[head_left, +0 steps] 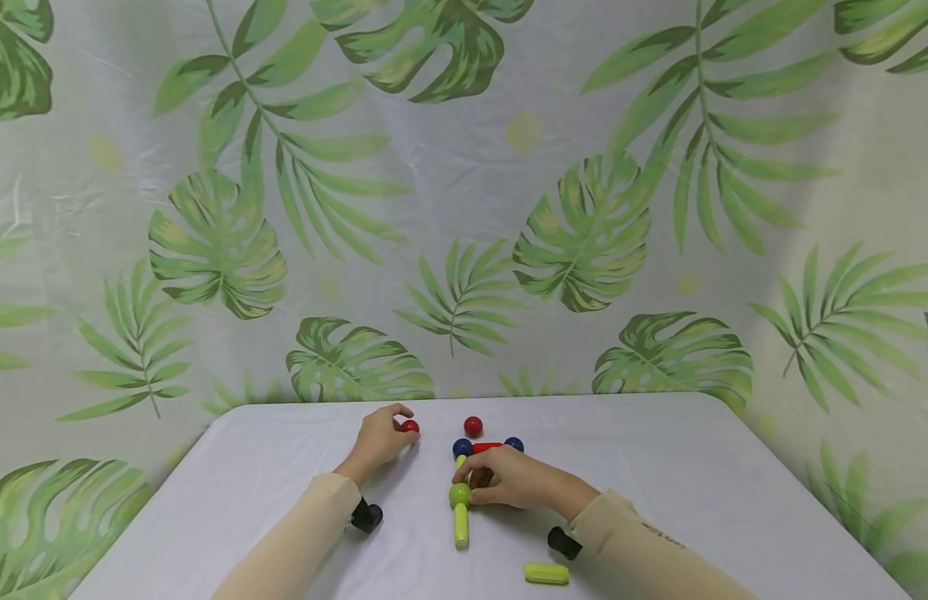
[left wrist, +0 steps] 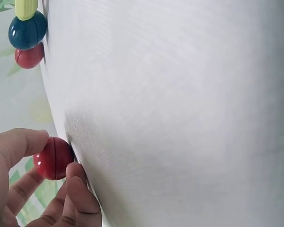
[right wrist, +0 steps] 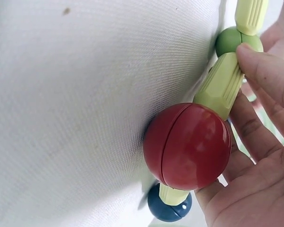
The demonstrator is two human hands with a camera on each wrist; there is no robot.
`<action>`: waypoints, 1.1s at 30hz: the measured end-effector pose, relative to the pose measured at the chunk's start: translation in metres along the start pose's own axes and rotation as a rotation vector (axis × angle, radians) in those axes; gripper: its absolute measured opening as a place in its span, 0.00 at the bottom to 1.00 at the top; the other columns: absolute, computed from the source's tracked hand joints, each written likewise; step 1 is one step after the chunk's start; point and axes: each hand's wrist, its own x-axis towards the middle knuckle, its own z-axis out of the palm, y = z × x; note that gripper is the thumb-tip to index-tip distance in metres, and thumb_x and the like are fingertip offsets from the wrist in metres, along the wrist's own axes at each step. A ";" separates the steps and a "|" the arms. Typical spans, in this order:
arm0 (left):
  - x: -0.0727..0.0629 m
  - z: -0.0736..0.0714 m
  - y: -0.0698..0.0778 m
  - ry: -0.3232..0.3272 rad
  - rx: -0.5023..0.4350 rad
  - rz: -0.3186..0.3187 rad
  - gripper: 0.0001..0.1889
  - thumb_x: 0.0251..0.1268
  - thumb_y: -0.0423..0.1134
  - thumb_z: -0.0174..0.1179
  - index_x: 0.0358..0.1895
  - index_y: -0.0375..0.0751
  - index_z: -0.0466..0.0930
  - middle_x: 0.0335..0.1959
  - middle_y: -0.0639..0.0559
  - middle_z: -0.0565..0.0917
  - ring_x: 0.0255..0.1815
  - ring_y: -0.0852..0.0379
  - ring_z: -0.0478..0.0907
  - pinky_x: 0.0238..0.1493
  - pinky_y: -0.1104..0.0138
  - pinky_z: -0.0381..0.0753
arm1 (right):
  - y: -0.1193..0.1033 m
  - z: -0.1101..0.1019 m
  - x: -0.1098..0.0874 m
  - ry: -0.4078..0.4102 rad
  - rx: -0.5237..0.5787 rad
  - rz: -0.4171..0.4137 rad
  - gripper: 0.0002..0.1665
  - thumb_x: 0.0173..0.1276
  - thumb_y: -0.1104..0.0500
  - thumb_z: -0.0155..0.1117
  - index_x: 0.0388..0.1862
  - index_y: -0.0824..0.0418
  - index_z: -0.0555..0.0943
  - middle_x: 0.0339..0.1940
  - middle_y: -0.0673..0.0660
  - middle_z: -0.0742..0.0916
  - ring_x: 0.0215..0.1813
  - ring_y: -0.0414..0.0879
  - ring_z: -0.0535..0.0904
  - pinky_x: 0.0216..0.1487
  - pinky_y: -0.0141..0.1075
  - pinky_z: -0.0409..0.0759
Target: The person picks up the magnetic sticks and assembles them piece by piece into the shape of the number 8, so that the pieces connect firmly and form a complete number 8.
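Note:
At the back left of the table, my left hand [head_left: 381,435] pinches a red ball [left wrist: 54,158] between thumb and fingers, close to the tabletop. My right hand [head_left: 509,479] grips a yellow-green rod [right wrist: 220,80], its thumb tip at the joint with a green ball [head_left: 459,496]. Beyond that rod is a blue ball [head_left: 462,448]; another yellow-green rod [head_left: 461,527] runs from the green ball towards the front. Under the right palm, a second red ball [right wrist: 187,146] overlaps the gripped rod in the right wrist view. The hand hides part of this chain in the head view.
A red rod [head_left: 487,447] links the blue ball to another blue ball [head_left: 514,444] on its right. Behind them lies a red ball [head_left: 474,427]. One loose yellow-green rod [head_left: 546,573] rests at the front right. Leaf-patterned cloth [head_left: 464,208] hangs behind the white table [head_left: 298,433].

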 end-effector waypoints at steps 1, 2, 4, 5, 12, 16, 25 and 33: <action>0.000 0.000 0.000 0.003 -0.001 -0.002 0.20 0.63 0.38 0.74 0.58 0.39 0.86 0.37 0.44 0.86 0.36 0.51 0.79 0.37 0.63 0.76 | 0.000 0.000 0.000 0.001 -0.001 0.000 0.14 0.73 0.60 0.75 0.55 0.51 0.88 0.41 0.43 0.89 0.43 0.31 0.83 0.54 0.32 0.85; 0.000 0.000 0.000 0.005 -0.001 -0.005 0.20 0.63 0.38 0.74 0.58 0.39 0.86 0.37 0.44 0.86 0.36 0.51 0.79 0.38 0.63 0.76 | 0.000 0.000 0.000 0.001 -0.002 0.000 0.14 0.73 0.60 0.75 0.55 0.51 0.88 0.41 0.43 0.89 0.43 0.32 0.83 0.54 0.32 0.85; 0.000 0.001 0.000 0.009 0.003 -0.002 0.20 0.63 0.38 0.74 0.57 0.39 0.86 0.37 0.44 0.87 0.36 0.51 0.80 0.38 0.63 0.77 | -0.001 0.000 0.000 0.002 -0.004 0.003 0.14 0.73 0.60 0.75 0.55 0.51 0.88 0.41 0.43 0.89 0.43 0.32 0.83 0.54 0.32 0.85; 0.000 0.001 0.000 0.010 0.005 0.000 0.20 0.63 0.38 0.74 0.57 0.39 0.86 0.37 0.43 0.87 0.36 0.51 0.80 0.38 0.63 0.77 | -0.001 0.000 -0.001 0.003 -0.003 0.004 0.14 0.73 0.60 0.75 0.55 0.51 0.88 0.41 0.43 0.89 0.43 0.31 0.83 0.54 0.31 0.85; 0.001 0.003 -0.002 0.004 0.014 -0.008 0.17 0.63 0.38 0.74 0.54 0.41 0.87 0.38 0.43 0.87 0.38 0.51 0.81 0.39 0.62 0.79 | -0.001 0.000 -0.001 0.004 0.008 0.007 0.14 0.73 0.61 0.75 0.55 0.50 0.88 0.41 0.44 0.89 0.43 0.32 0.82 0.53 0.30 0.84; 0.002 0.003 -0.001 -0.002 0.014 -0.011 0.16 0.62 0.37 0.75 0.52 0.41 0.87 0.39 0.43 0.87 0.39 0.50 0.81 0.40 0.61 0.80 | -0.001 0.000 -0.002 0.005 0.008 0.003 0.14 0.73 0.61 0.75 0.55 0.50 0.88 0.41 0.43 0.89 0.43 0.31 0.82 0.53 0.31 0.84; -0.002 0.006 0.001 -0.039 -0.064 -0.041 0.16 0.63 0.38 0.75 0.51 0.39 0.83 0.38 0.43 0.86 0.32 0.53 0.80 0.32 0.66 0.78 | -0.002 0.000 -0.002 0.000 0.002 0.008 0.14 0.73 0.60 0.74 0.56 0.50 0.88 0.42 0.44 0.89 0.43 0.32 0.83 0.53 0.30 0.83; -0.011 0.005 0.012 -0.093 -0.168 -0.051 0.15 0.66 0.38 0.74 0.49 0.40 0.80 0.36 0.46 0.83 0.28 0.56 0.83 0.29 0.68 0.80 | -0.002 0.001 -0.002 0.002 0.000 0.016 0.14 0.73 0.60 0.75 0.55 0.50 0.88 0.42 0.44 0.89 0.43 0.32 0.83 0.54 0.31 0.84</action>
